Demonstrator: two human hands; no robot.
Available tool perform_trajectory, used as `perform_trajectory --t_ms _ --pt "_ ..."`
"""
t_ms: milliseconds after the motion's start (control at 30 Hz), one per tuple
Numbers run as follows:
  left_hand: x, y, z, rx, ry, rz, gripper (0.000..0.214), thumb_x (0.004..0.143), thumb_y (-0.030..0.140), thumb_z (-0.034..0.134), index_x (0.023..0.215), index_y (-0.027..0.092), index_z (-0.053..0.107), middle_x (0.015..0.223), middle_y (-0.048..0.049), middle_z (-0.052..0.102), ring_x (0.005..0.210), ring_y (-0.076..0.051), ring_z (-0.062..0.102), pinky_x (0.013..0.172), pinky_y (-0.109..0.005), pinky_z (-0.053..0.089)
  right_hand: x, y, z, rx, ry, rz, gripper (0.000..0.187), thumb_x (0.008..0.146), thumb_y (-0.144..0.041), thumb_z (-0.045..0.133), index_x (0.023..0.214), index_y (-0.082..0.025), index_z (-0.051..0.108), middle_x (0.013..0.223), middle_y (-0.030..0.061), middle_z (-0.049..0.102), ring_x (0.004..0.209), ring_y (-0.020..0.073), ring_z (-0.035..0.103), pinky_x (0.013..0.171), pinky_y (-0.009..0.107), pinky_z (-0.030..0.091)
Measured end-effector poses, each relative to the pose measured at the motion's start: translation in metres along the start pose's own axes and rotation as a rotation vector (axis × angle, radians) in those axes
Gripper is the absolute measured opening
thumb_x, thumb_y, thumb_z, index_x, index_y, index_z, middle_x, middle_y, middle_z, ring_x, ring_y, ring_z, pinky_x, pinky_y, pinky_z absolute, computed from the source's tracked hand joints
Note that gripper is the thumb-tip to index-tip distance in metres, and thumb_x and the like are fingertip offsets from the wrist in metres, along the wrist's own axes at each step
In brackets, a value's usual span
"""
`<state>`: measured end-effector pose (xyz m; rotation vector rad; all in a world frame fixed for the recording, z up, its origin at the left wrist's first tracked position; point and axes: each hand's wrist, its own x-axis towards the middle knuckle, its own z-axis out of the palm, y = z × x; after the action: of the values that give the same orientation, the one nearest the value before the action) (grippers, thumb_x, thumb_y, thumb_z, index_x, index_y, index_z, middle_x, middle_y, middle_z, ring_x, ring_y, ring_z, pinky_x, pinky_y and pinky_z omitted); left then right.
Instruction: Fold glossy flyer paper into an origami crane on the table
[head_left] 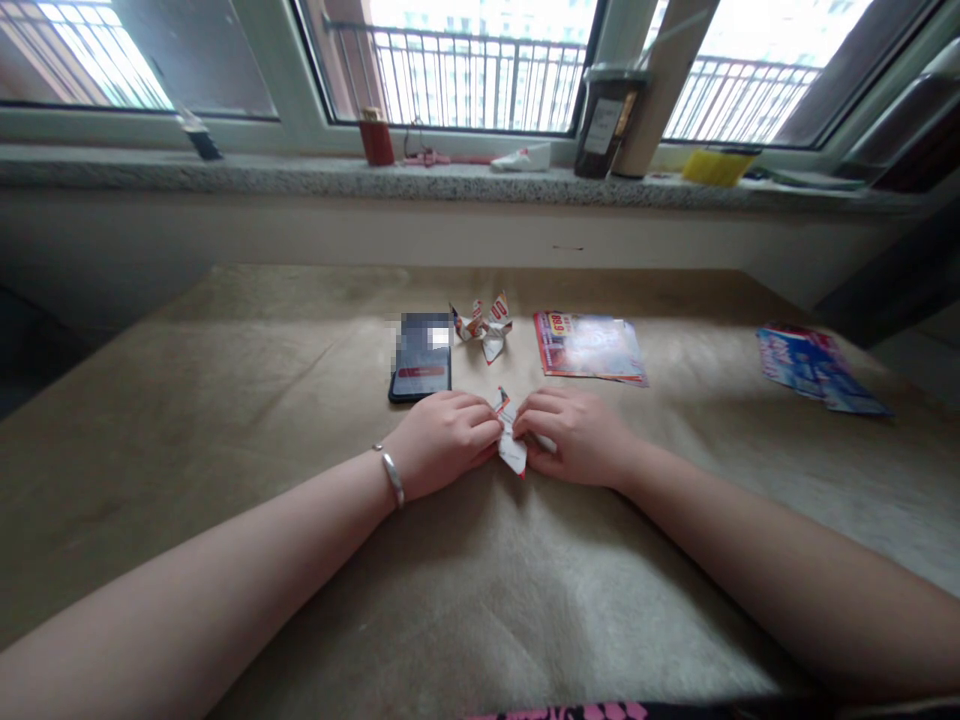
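A small folded piece of paper [512, 447], white with red edges and pointed at both ends, lies between my two hands at the middle of the table. My left hand [452, 435] is closed with its fingertips on the paper's left edge; a silver bangle circles that wrist. From the other side, my right hand [574, 432] pinches the paper's right edge between thumb and fingers. Just beyond the hands stand folded paper figures [491, 328], printed in red and white. A dark smartphone [422, 358] lies behind my left hand, its screen lit and partly blurred.
Printed leaflets [591, 347] are stacked behind my right hand, and more blue leaflets [817, 365] lie fanned out at the far right. The brown-covered table [300, 560] ends before a stone windowsill [285, 178], where a red canister [376, 138] and a dark jar [604, 125] stand.
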<state>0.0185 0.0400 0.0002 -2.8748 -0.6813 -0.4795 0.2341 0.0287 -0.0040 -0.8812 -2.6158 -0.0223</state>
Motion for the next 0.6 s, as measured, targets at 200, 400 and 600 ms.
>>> perform_trajectory --t_ms 200,400,600 --pt "0.0019 0.0009 0.0000 -0.028 0.012 -0.011 0.020 0.089 0.024 0.046 0.081 0.017 0.063 0.084 -0.0055 0.066 0.088 -0.017 0.062 0.081 -0.031 0.050 -0.0015 -0.0022 -0.0012 -0.111 0.023 -0.021 0.014 0.084 -0.023 0.052 0.083 -0.018 0.065 0.087 0.0055 0.068 0.088 0.0189 0.058 0.076 0.031 0.044" --pt "0.0029 -0.0015 0.0060 -0.178 0.059 -0.081 0.010 0.082 0.018 0.053 0.079 0.018 0.063 0.084 -0.0044 0.065 0.092 -0.018 0.059 0.082 -0.030 0.050 0.0037 -0.0040 -0.0012 -0.031 0.060 -0.027 0.009 0.078 -0.015 0.056 0.075 -0.018 0.064 0.083 0.0051 0.068 0.085 0.0197 0.058 0.075 0.031 0.047" --pt "0.0031 -0.0016 0.0068 -0.186 0.074 -0.106 0.007 0.080 0.017 0.055 0.079 0.017 0.062 0.086 -0.0048 0.065 0.094 -0.018 0.058 0.086 -0.032 0.050 0.0061 -0.0013 0.0022 0.002 0.065 0.005 0.010 0.080 -0.015 0.054 0.077 -0.017 0.063 0.085 0.0076 0.067 0.089 0.0203 0.057 0.078 0.033 0.048"
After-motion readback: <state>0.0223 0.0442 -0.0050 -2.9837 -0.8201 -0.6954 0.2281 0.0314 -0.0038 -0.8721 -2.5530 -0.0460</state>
